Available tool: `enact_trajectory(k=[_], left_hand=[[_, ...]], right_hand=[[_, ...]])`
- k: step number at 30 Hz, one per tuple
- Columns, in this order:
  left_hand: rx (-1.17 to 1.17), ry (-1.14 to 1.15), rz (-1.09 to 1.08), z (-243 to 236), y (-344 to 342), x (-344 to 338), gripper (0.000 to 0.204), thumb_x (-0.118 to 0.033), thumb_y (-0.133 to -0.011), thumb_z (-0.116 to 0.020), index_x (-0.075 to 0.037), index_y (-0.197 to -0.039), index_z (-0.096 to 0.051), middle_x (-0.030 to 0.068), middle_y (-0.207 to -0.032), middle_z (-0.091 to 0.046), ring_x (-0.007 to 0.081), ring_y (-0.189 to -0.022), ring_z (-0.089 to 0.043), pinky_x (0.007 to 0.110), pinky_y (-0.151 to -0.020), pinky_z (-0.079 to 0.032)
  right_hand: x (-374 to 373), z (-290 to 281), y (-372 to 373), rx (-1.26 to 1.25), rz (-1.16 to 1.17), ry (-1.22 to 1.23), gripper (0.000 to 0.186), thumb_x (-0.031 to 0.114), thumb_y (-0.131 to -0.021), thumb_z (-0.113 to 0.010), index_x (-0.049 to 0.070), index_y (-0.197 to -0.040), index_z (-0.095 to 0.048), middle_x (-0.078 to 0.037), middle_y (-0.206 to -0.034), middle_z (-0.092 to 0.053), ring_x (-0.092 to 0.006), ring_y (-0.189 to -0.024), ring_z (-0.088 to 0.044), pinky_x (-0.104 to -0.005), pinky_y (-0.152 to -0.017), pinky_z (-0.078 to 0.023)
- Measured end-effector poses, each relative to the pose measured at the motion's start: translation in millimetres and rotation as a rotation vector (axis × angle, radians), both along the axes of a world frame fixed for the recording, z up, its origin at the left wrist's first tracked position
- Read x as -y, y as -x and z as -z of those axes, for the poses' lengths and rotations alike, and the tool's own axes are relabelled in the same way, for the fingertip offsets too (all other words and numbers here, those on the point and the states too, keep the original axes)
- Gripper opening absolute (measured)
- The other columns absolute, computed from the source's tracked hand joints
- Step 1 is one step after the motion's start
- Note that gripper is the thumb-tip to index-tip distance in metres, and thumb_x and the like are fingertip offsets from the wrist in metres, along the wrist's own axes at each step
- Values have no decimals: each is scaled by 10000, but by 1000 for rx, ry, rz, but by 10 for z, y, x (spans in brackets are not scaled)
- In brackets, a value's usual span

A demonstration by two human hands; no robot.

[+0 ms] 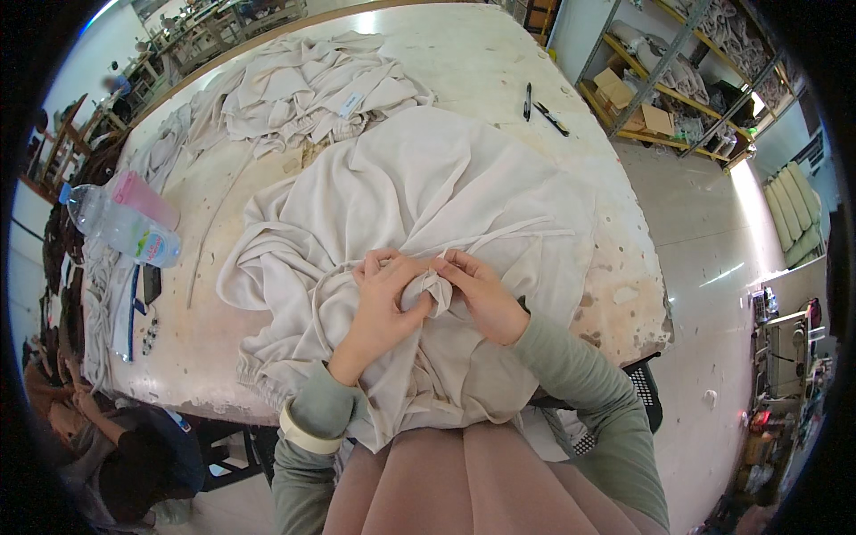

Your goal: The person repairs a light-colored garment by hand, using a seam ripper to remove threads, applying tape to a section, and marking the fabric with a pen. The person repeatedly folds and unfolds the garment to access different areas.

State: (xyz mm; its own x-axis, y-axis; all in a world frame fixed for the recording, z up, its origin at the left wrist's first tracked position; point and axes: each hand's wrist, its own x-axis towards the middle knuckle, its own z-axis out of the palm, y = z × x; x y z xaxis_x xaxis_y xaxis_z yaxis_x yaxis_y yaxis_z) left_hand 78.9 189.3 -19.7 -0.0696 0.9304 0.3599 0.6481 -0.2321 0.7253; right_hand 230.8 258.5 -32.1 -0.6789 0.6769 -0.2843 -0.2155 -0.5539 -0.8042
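A large cream garment (pixel 392 192) lies in loose folds over the near part of the table, its lower end hanging toward my lap. At its middle my left hand (pixel 383 299) has its fingers closed on a bunched bit of the cloth. Close beside it, my right hand (pixel 480 299) pinches the same gathered fold between thumb and fingers. A thin cord or strip of the same cream cloth (pixel 513 232) runs off to the right from near my fingers. Gathered elastic-like edging (pixel 259 370) shows at the garment's lower left. What lies inside the pinched fold is hidden.
More cream garments (pixel 303 89) are heaped at the far left of the table (pixel 481 53). Two pens (pixel 539 111) lie far right. A plastic bottle (pixel 134 227) and pink cup (pixel 147 198) are at left. Another person (pixel 125 464) sits lower left; shelving (pixel 669 80) stands beyond the right edge.
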Motion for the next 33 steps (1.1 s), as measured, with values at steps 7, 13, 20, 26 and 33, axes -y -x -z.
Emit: enact_trajectory(k=[7,13,20,26,33], left_hand=[[-246,-183,-171,32,36,7,300,-53,-704,-635,-148,-987,-669,19,-996,-621,252,-1019,-468,401,-917,-270],[302,43,4,55,11,-37,226,-103,-790,-655,-111,-1015,-631,27,-948,-627,203,-945,-516,339,-892,-341],[1294,443,166,26,72,-49,296,-129,-895,-608,-80,-1146,-459,50,-970,-640,113,-912,-570,244,-839,-416],[1362,492,122,65,113,-77,256,-125,-902,-600,-48,-1112,-476,48,-1002,-644,135,-926,-587,260,-880,-421],[427,67,146,-9,3,-42,369,-164,-920,-571,-44,-1248,-453,120,-1187,-529,166,-922,-551,286,-868,-427]], right_hand=[[51,-13,35,61,109,-396,352,166,-894,-587,68,-1212,-472,-20,-976,-598,-94,-882,-549,-263,-868,-417],[-18,40,-17,520,230,-1089,562,130,-713,-715,62,-1197,-437,-53,-903,-622,-150,-865,-566,-316,-875,-379],[-73,-18,-18,347,103,-910,486,176,-729,-698,124,-1174,-509,-32,-888,-622,-188,-871,-563,-402,-913,-318],[-136,-64,-71,475,199,-1584,216,102,-812,-643,164,-1019,-654,-38,-902,-612,-195,-914,-550,-349,-852,-384],[-366,-77,-175,-105,475,-515,51,124,-893,-577,96,-917,-613,-26,-1013,-561,-110,-882,-509,-238,-789,-380]])
